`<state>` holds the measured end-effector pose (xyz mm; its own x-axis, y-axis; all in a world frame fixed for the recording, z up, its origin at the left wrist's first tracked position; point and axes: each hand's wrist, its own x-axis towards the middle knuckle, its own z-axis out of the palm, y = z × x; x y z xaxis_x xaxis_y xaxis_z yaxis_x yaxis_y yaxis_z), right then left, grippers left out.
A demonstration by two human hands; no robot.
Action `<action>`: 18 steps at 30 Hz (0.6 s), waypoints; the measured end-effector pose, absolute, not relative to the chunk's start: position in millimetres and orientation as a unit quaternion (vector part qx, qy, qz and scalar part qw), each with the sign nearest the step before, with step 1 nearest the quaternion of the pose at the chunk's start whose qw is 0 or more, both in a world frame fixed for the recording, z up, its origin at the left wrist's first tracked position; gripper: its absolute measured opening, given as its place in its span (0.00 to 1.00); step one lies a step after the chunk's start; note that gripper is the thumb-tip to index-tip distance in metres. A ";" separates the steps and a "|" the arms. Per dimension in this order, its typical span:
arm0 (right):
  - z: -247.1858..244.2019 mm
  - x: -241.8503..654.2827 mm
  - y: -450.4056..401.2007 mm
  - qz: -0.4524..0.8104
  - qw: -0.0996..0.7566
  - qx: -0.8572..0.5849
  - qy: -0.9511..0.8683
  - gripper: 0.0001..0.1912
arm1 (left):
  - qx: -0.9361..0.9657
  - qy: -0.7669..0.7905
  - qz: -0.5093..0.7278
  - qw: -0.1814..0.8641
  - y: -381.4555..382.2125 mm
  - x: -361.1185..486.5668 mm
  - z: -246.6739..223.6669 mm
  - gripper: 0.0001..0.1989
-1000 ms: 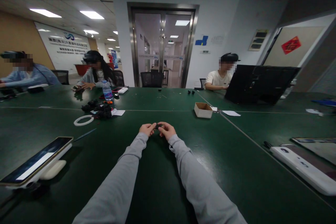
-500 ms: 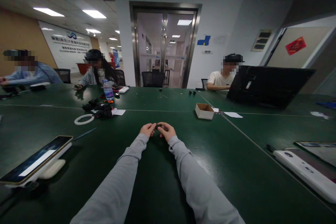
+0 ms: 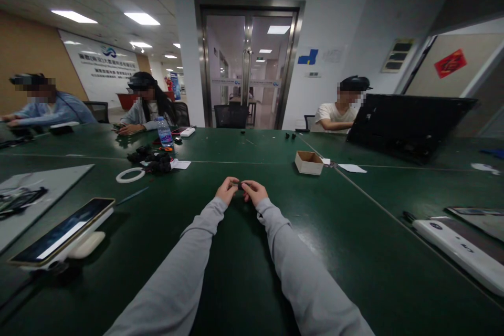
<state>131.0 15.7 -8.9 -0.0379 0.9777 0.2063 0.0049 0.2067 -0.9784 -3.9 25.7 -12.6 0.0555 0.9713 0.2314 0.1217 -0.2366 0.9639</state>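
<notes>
A small black piece [image 3: 240,186] is held between my two hands above the middle of the green table [image 3: 334,252]. My left hand [image 3: 227,190] pinches it from the left with thumb and fingers. From the right, the fingers of my right hand [image 3: 254,191] close on the same piece. The fingertips of both hands nearly meet and partly hide it, so its shape cannot be made out. Both forearms reach forward in grey sleeves.
An open cardboard box [image 3: 309,163] stands right of my hands. At left are a phone [image 3: 63,231], a white ring [image 3: 130,175], black parts [image 3: 157,160] and a bottle [image 3: 165,132]. A monitor [image 3: 409,126] is back right. Three people sit beyond.
The whole view has shifted slightly, and a grey board with cables now shows at the left edge. My hands have turned a little around the black piece, still holding it.
</notes>
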 end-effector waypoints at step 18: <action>-6.9 129.7 -2.6 0.452 0.535 -0.440 -0.562 0.17 | 0.595 0.479 0.508 0.398 12.3 -7.0 -13.4 0.11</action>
